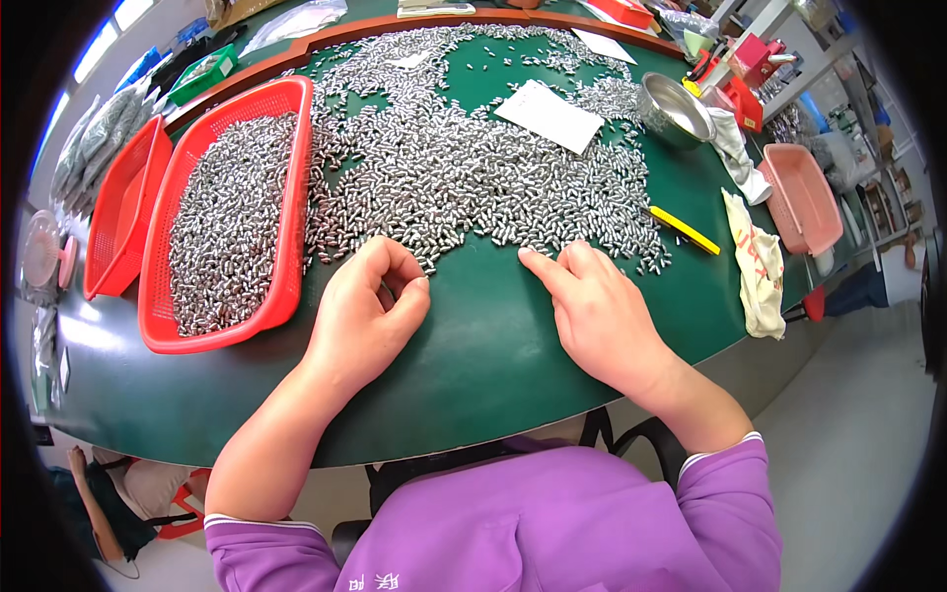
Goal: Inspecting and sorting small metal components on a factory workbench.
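Many small silvery metal pieces, like short rounded pellets (pixel 464 183), lie in a broad heap in front of both hands. My left hand (pixel 367 308) is at the heap's near edge, left of the middle. Its fingers are curled, with thumb and index fingertips close together; whatever is between them is hidden. My right hand (pixel 604 308) rests palm down at the same edge, further right. Its index finger stretches toward the pieces, while the thumb is out of sight beneath it. To the left, a red plastic basket (pixel 299 187) holds a deep load of the same pieces.
An empty-looking red basket (pixel 123 212) stands further left. White paper (pixel 549 115) lies on the heap. At right are a metal bowl (pixel 676 107), a yellow cutter knife (pixel 686 231), a pale cloth (pixel 755 266) and a pink basket (pixel 804 197). A person (pixel 104 508) sits at lower left.
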Demonstrator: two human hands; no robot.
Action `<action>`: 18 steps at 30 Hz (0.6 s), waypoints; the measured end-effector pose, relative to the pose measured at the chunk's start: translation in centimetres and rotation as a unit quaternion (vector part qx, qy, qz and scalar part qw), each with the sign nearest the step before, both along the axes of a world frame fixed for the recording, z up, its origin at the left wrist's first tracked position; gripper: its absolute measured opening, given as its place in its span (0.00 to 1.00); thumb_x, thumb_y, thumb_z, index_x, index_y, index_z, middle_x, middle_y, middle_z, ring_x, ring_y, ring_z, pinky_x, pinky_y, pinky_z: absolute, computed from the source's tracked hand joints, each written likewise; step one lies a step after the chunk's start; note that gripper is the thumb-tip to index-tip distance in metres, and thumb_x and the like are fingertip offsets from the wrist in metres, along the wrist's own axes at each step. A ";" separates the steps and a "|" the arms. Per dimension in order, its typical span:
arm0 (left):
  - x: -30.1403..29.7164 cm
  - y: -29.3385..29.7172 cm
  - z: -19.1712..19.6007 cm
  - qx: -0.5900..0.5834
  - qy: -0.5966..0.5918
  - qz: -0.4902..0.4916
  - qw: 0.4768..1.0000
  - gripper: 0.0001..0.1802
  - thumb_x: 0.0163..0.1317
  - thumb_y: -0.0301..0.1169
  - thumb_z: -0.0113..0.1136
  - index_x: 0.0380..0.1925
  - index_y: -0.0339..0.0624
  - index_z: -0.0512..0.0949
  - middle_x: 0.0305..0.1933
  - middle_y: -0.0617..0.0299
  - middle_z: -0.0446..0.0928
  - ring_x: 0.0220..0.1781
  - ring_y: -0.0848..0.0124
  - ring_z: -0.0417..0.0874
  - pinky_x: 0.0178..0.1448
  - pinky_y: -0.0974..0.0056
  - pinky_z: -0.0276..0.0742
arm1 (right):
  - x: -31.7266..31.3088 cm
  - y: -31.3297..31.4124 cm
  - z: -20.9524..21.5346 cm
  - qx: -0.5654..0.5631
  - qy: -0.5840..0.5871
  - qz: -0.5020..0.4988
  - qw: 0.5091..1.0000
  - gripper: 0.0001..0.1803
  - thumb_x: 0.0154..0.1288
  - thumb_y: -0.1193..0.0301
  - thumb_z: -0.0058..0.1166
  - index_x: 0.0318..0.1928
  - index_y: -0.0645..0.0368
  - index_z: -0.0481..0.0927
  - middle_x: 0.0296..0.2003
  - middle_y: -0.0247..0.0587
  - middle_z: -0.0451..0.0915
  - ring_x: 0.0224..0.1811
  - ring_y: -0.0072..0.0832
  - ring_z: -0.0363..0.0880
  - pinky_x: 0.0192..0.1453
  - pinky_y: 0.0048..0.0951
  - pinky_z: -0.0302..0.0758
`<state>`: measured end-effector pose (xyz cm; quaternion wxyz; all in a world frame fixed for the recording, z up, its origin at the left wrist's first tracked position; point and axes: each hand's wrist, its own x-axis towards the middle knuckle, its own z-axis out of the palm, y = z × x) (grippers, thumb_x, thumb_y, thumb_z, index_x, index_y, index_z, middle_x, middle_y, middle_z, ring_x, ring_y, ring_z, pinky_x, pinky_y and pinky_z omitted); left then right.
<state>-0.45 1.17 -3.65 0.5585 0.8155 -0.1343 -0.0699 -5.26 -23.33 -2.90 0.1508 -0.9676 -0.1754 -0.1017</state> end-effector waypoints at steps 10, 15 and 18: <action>0.1 0.0 -0.1 0.002 -0.004 -0.001 1.000 0.04 0.60 0.24 0.59 0.32 0.40 0.73 0.29 0.69 0.73 0.27 0.82 0.69 0.31 0.73 0.67 | -2.2 -0.3 0.3 -0.002 0.003 0.064 0.998 0.25 0.55 0.81 0.50 0.56 0.56 0.79 0.34 0.41 0.68 0.37 0.38 0.71 0.38 0.36 0.71; 0.0 0.0 0.1 0.020 0.002 -0.004 1.000 0.04 0.61 0.23 0.59 0.32 0.40 0.72 0.29 0.71 0.72 0.28 0.84 0.69 0.32 0.75 0.67 | -3.5 -0.8 0.2 0.010 0.018 0.087 0.996 0.26 0.55 0.80 0.50 0.57 0.56 0.78 0.34 0.40 0.67 0.37 0.36 0.69 0.38 0.35 0.71; 0.0 0.0 0.2 0.027 0.006 -0.007 1.000 0.05 0.62 0.22 0.59 0.33 0.40 0.72 0.29 0.73 0.71 0.28 0.85 0.69 0.33 0.76 0.67 | -4.0 -0.5 0.4 -0.025 -0.001 0.088 0.996 0.26 0.54 0.79 0.50 0.56 0.55 0.79 0.34 0.40 0.67 0.36 0.35 0.69 0.38 0.34 0.70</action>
